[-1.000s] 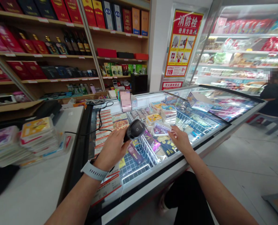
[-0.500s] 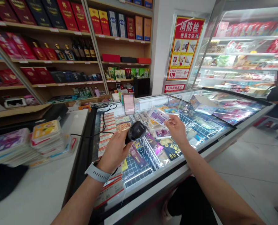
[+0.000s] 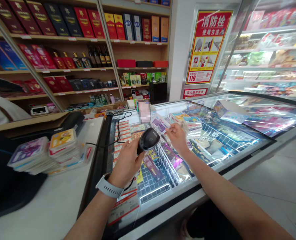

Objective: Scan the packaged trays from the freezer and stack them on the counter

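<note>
My left hand (image 3: pixel 129 158) is wrapped round the handle of a black barcode scanner (image 3: pixel 149 139), whose head points away from me. Between the thumb and fingers of my right hand (image 3: pixel 177 137) is a flat purple-and-white card-like packet (image 3: pixel 160 124), held by its near right edge just beyond the scanner head. Both hands are above the glass-topped chest freezer (image 3: pixel 152 216). Right behind the packet, stacks of similar flat packs (image 3: pixel 191 122) with yellow and blue faces rest on the glass.
Stacked flat packs (image 3: pixel 29 153) stand on the white counter (image 3: pixel 60 196) at left. The scanner's cable (image 3: pixel 118 131) runs over price labels (image 3: pixel 124 208). An open box (image 3: pixel 230 111) sits on the freezer at right. Shelves of boxed bottles (image 3: pixel 78 21) line the back wall.
My right hand has brought the packet left, closer to the scanner head, uncovering more of the stacks behind. The view has turned slightly right and the person at the right edge is out of sight.
</note>
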Demonstrator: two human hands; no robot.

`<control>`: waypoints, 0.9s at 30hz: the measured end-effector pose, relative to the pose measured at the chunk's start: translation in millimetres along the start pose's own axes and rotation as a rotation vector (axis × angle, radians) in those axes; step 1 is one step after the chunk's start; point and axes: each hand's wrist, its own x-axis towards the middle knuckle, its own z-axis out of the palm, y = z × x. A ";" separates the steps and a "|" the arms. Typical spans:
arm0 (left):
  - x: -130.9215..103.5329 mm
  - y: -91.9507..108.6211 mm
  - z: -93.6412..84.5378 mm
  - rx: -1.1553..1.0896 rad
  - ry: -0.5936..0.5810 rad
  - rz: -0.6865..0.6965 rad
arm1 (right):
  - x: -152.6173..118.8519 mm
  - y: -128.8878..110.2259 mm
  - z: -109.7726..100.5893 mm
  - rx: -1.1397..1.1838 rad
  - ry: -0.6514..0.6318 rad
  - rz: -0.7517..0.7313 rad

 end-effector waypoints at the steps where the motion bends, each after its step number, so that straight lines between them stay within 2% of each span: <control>1: 0.4 0.4 -1.5 0.014 -0.002 0.002 | -1.9 1.4 -0.4 0.002 0.000 -0.002; 6: 2.1 2.6 -7.3 0.049 -0.002 -0.012 | -5.5 2.8 -3.2 0.013 0.012 0.013; 16: -2.2 1.1 -0.8 0.004 0.014 -0.010 | -6.1 7.5 -3.8 -0.060 -0.003 0.004; 27: 0.3 8.3 -6.8 -0.015 -0.011 -0.025 | -5.8 11.5 -3.7 -0.033 -0.035 0.015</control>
